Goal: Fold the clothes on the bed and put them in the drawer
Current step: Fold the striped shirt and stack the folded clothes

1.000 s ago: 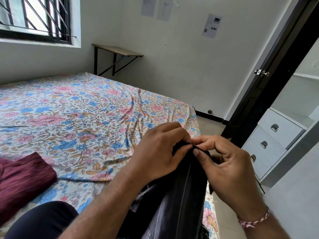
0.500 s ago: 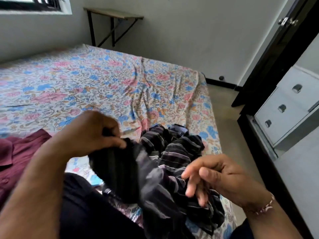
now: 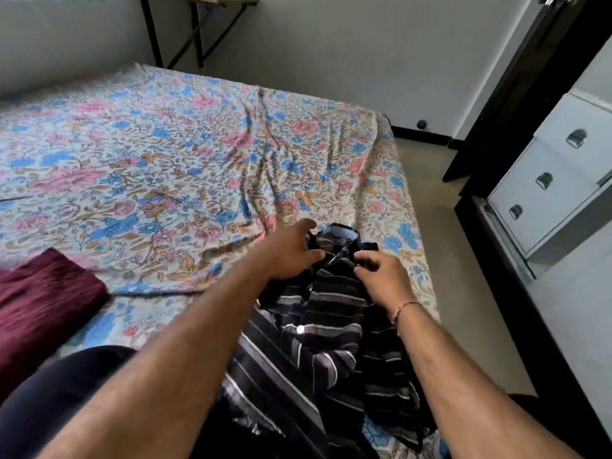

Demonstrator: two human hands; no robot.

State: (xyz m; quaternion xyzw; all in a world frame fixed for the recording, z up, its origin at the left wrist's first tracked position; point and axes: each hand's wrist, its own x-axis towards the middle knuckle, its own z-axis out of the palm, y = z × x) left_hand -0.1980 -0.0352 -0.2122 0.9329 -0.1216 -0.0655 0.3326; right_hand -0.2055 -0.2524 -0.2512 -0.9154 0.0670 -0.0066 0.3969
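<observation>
striped shirt (image 3: 331,332) rumpled on bed (image 3: 165,154)

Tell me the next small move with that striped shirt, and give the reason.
Probably pull the collar away from the body to spread the striped shirt flat on the bed. Both the left hand and the right hand pinch it near the collar, and it lies bunched and unfolded.

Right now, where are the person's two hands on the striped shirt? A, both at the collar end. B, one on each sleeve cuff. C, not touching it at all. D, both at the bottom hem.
A: the left hand and right hand both grip the black striped shirt at its collar, which lies on the floral bed.
</observation>
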